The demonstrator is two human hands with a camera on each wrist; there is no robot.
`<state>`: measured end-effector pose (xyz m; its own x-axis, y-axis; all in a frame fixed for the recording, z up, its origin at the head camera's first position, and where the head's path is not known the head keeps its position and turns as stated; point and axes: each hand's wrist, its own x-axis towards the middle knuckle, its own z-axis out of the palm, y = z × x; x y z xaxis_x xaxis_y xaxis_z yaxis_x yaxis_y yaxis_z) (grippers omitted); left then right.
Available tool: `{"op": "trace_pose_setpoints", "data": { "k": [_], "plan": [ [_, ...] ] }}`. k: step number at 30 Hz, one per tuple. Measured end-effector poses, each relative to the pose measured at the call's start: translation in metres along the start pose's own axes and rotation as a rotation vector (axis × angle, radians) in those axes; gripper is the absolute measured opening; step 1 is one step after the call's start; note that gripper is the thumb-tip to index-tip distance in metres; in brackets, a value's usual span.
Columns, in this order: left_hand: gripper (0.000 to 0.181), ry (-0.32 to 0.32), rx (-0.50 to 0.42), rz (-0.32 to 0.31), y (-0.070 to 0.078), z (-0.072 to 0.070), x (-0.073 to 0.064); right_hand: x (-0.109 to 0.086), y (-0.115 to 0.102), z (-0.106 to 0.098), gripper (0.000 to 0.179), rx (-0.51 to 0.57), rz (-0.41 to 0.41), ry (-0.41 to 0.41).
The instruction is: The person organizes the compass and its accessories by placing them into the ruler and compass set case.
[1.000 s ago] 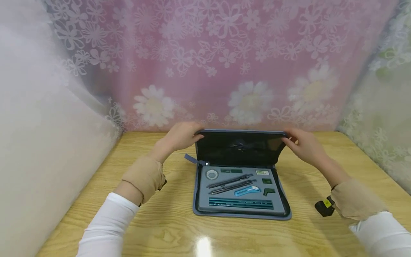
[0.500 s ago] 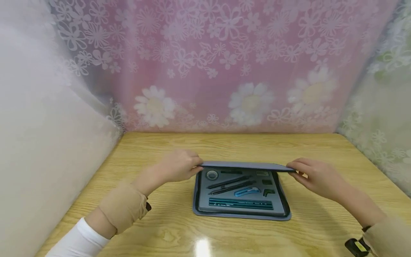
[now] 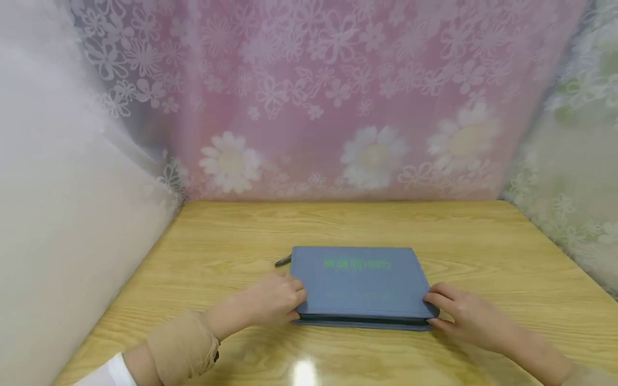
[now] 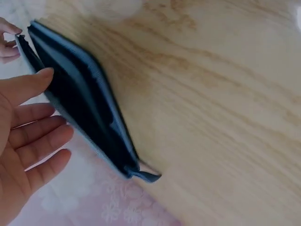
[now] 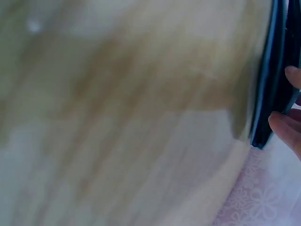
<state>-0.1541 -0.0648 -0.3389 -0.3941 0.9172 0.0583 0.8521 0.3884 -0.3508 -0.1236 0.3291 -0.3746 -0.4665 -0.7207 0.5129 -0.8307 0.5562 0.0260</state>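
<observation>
A blue zippered stationery case [image 3: 359, 287] lies on the table with its lid down over the contents. Green lettering runs across the lid, upside down to me. A narrow dark gap shows along the front, so the zip is undone there. My left hand [image 3: 276, 298] pinches the lid's front left corner, thumb at the inner edge and fingers outside in the left wrist view. At the front right corner my right hand [image 3: 470, 317] holds the lid between thumb and fingers. The zip's pull tab [image 4: 146, 176] hangs out at the back left. Everything inside the case is hidden.
The wood-grain table [image 3: 232, 230] surrounds the case. A pink flowered curtain [image 3: 299, 107] hangs behind its far edge. Pale sheeting [image 3: 92, 203] flanks the left, and a flowered sheet [image 3: 569, 177] the right.
Both hands have brought the raised lid down and toward me, from upright to lying over the case. The pencils, light-blue cutter and other pieces inside have gone out of sight.
</observation>
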Motion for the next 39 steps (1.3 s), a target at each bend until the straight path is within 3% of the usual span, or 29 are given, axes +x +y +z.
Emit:
{"op": "trace_pose_setpoints", "data": {
  "k": [5,11,19,25,29,32,37,39],
  "plan": [
    [0.028,-0.062,-0.089,-0.030,0.006,0.008,0.006,-0.004,-0.002,0.005,0.031,0.081,0.048,-0.063],
    [0.028,-0.066,-0.154,-0.041,0.012,0.013,0.020,-0.002,0.002,0.009,0.025,0.181,0.095,-0.068],
    [0.047,-0.030,-0.109,0.073,0.021,0.013,0.064,0.002,0.009,0.012,0.023,0.233,0.184,-0.153],
    [0.048,-0.085,-0.095,0.053,0.029,0.009,0.078,0.005,0.015,0.011,0.022,0.265,0.141,-0.168],
    [0.048,-0.120,-0.051,0.033,0.035,0.008,0.084,0.009,0.021,0.007,0.020,0.345,0.168,-0.181],
    [0.049,-0.114,0.016,0.036,0.038,0.012,0.087,0.011,0.029,0.004,0.015,0.409,0.284,-0.173],
    [0.048,-0.069,0.088,0.068,0.043,0.017,0.090,0.016,0.048,0.002,0.019,0.353,0.597,-0.163],
    [0.048,-0.063,0.095,0.075,0.044,0.017,0.090,0.019,0.058,0.004,0.026,0.339,0.666,-0.193]
  ]
}}
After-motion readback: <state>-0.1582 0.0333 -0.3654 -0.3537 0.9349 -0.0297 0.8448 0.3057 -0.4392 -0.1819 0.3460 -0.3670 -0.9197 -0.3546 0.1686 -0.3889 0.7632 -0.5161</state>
